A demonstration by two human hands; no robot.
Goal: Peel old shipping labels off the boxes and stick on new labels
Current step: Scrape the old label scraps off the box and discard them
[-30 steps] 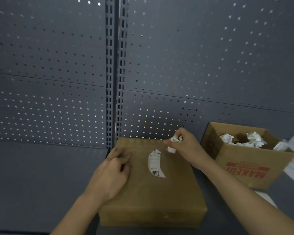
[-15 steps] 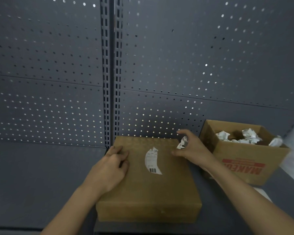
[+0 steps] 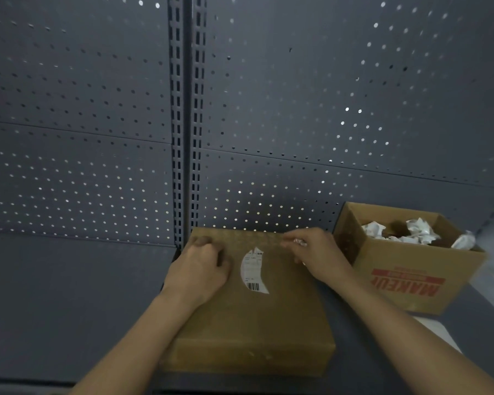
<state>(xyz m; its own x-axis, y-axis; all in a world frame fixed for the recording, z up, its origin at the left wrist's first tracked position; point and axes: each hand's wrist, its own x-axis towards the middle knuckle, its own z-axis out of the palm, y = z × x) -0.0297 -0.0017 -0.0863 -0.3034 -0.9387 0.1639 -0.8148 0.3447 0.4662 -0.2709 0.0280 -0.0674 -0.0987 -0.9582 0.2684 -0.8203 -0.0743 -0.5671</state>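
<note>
Dark grey shelf [image 3: 69, 309]: closed brown box [image 3: 254, 323] centre, open carton [image 3: 411, 280] just right, white sheet [image 3: 435, 330] beside carton.

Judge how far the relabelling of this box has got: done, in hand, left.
Done: most of the old label is off the closed box; crumpled wads lie in the MAKEUP box. In hand: the right hand pinches a label scrap; the left hand rests on the box. Left: peel the barcoded label remnant; no new label shows.
</note>
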